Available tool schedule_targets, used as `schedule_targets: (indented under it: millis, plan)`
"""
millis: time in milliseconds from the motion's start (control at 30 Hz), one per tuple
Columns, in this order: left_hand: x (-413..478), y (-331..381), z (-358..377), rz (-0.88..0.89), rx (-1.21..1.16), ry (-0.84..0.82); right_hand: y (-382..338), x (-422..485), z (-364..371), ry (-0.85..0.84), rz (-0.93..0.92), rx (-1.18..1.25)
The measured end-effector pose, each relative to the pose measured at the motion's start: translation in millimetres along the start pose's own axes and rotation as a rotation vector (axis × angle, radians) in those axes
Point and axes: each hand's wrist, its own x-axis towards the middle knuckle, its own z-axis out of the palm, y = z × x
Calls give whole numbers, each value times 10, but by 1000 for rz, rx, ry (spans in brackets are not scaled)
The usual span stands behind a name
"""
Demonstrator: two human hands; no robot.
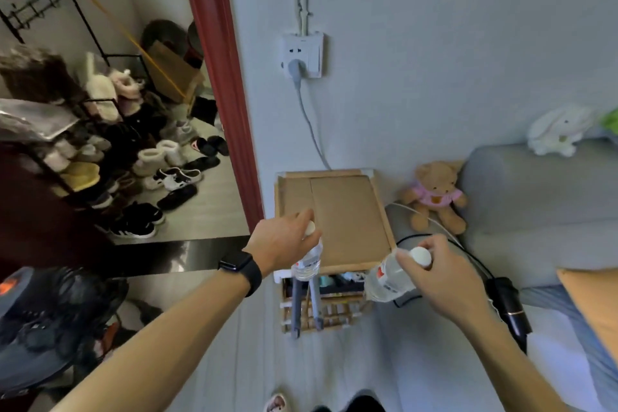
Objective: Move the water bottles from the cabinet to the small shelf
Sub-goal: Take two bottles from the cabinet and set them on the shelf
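My left hand (284, 241) grips a clear water bottle (307, 261) by its white cap, hanging upright over the front left corner of the small wooden shelf (347, 221). A second clear water bottle (389, 278) with a white cap is held at the neck by my right hand (441, 278), tilted, just off the shelf's front right corner. The shelf top is a flat tan tray with a raised rim and nothing on it. Lower tiers of the shelf hold small items.
A grey sofa (535, 211) with a teddy bear (434, 197) and a white plush rabbit (558, 134) stands right of the shelf. A wall socket (302, 55) with a cable hangs above. A doorway at left opens onto shoes (167, 177). A black hair dryer (508, 308) lies by the sofa.
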Motion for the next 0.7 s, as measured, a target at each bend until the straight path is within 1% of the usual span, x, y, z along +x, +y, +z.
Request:
schedule_targets:
  millis: [67, 133, 267, 333, 400, 533, 633, 700]
  plan:
    - [330, -9, 23, -30, 10, 11, -15, 337, -15, 11, 1, -12]
    - [651, -15, 71, -113, -18, 12, 16, 706, -2, -5, -13, -55]
    - [1316, 107, 116, -274, -58, 34, 17, 1526, 22, -28, -116, -159]
    - [1592, 225, 101, -326, -94, 25, 10, 1877, 7, -43, -127, -185]
    - [1861, 331, 75, -352, -99, 2, -15, 2197, 24, -38, -130, -180]
    - [2288, 429, 26, -412, -112, -13, -82, 2779, 121, -140, -141, -177]
    - [2548, 478, -15, -463, -95, 1, -146, 3041, 197, -164, -143, -118]
    - [2704, 487, -18, -486, -107, 13, -189, 3223, 241, -191, -89, -48]
